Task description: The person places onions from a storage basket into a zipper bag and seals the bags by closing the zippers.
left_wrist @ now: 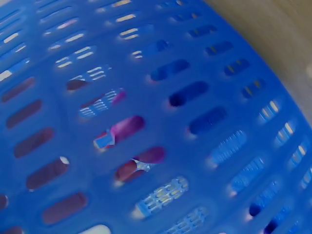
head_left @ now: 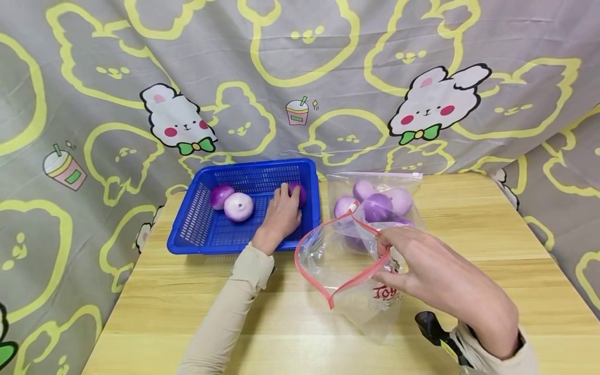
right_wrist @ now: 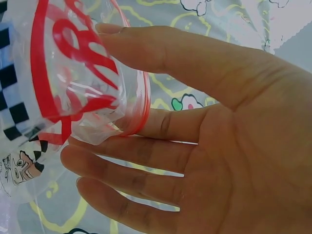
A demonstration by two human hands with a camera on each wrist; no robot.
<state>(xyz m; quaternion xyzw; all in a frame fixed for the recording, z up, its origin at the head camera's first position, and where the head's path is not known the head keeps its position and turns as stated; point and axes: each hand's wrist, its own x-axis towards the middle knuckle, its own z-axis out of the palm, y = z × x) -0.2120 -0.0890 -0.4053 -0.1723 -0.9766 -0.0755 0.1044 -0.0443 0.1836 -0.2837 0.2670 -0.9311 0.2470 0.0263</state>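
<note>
My left hand (head_left: 281, 212) reaches into the blue basket (head_left: 185, 249), its fingers curled over a purple onion (head_left: 298, 195) at the right end, partly hidden by the hand. Two more onions, one dark purple (head_left: 221, 197) and one paler onion (head_left: 238, 207), lie in the basket's left half. The left wrist view shows only the slotted basket wall (left_wrist: 161, 117) up close. With thumb and forefinger my right hand (head_left: 422, 265) pinches the red-edged rim of a clear zip bag (head_left: 349, 307), whose mouth gapes toward the basket. Red lettering marks the bag (right_wrist: 83, 53) in the right wrist view.
Behind the held bag, a second clear zip bag (head_left: 337, 182) with several purple onions (head_left: 377, 207) lies on the wooden table (head_left: 473, 224). A patterned grey curtain (head_left: 262, 135) hangs along the table's back. A black object (head_left: 433, 329) is at my right wrist.
</note>
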